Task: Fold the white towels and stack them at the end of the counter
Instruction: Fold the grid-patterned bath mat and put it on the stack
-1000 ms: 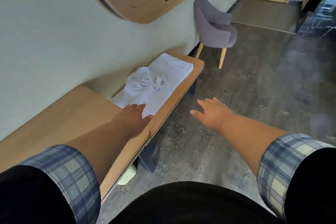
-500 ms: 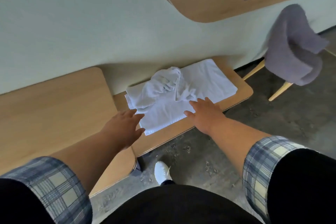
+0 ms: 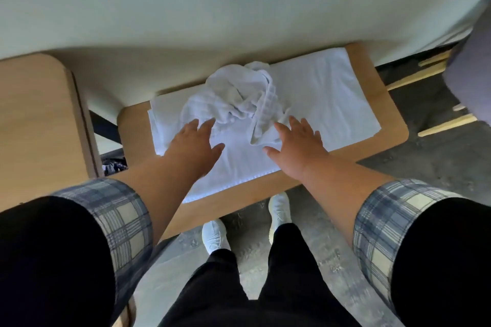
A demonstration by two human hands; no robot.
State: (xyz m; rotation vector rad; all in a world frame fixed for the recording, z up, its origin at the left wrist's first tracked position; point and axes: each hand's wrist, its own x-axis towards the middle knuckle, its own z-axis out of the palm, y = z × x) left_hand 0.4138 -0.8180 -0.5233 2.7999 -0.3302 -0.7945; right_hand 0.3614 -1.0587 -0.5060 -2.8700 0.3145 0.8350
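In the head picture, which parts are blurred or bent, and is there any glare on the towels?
Head view: the crumpled towel is fairly sharp; the grey chair at the right edge is smeared by blur; the wide lens bows the edge of the counter; the light is soft, with no glare anywhere.

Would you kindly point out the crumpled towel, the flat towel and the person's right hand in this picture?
crumpled towel [image 3: 233,95], head view, on its bunched middle.
flat towel [image 3: 326,93], head view, on its bare smooth part.
right hand [image 3: 300,143], head view, on the back of the hand.
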